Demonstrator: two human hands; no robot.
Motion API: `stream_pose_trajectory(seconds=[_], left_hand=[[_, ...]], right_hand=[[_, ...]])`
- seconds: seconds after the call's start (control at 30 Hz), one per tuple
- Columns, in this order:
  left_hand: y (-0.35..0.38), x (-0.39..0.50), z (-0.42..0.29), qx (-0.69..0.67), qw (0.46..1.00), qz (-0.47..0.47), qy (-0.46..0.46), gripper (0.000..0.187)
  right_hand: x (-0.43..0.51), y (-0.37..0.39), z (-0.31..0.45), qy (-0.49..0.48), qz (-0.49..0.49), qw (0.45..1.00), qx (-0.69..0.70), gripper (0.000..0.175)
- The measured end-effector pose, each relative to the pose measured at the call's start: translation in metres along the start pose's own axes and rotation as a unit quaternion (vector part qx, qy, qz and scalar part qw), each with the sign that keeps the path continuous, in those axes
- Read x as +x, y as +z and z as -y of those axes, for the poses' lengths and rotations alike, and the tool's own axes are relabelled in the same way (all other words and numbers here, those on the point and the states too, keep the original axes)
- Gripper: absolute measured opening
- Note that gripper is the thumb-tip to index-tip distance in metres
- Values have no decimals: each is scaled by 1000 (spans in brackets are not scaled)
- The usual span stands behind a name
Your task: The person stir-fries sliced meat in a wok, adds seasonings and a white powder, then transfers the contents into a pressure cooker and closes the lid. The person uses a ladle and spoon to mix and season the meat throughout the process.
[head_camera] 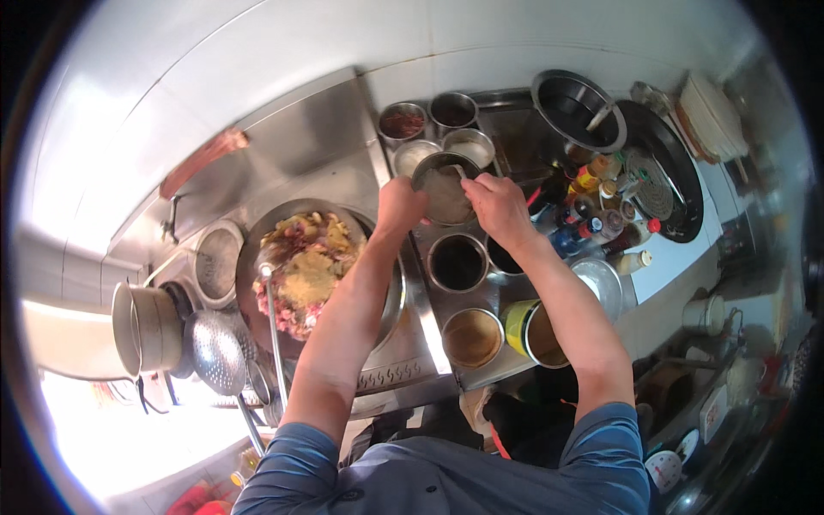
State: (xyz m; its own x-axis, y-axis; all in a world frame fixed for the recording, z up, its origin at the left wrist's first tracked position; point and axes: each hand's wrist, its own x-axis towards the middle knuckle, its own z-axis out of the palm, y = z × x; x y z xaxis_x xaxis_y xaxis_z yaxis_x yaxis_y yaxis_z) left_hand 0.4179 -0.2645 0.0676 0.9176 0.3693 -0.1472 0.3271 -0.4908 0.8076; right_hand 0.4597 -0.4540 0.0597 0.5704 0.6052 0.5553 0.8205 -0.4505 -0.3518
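Note:
My left hand grips the left side of a round metal canister that holds a pale, greyish-white substance. In my right hand is the handle of a spoon, which reaches into that canister; its lower end is not visible. To the left, a large wok on the stove contains chopped pinkish meat, yellow-green pieces and a mound of yellowish-brown powder. A ladle rests in the wok, its handle pointing toward me. My left forearm hides part of the wok's right side.
More metal canisters stand behind, including one of dried red chillies. Nearer are canisters of dark liquid and brown contents, plus a yellow-green tin. Sauce bottles crowd the right. A perforated skimmer lies left.

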Motion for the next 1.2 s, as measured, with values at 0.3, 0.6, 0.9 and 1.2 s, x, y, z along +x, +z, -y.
stream_pose_trajectory(seconds=[0.3, 0.6, 0.9, 1.2], left_hand=[[-152, -84, 48, 25, 990, -135, 26, 17], [-250, -169, 106, 79, 962, -262, 14, 15], [-285, -215, 159, 34, 951, -303, -57, 17], [-292, -235, 171, 110, 916, -383, -42, 14]], right_hand=[[47, 24, 144, -151, 21, 986, 64, 19], [74, 66, 247, -147, -7, 979, 139, 20], [55, 97, 318, -151, 36, 965, 211, 21], [46, 109, 346, -145, 72, 952, 262, 20]])
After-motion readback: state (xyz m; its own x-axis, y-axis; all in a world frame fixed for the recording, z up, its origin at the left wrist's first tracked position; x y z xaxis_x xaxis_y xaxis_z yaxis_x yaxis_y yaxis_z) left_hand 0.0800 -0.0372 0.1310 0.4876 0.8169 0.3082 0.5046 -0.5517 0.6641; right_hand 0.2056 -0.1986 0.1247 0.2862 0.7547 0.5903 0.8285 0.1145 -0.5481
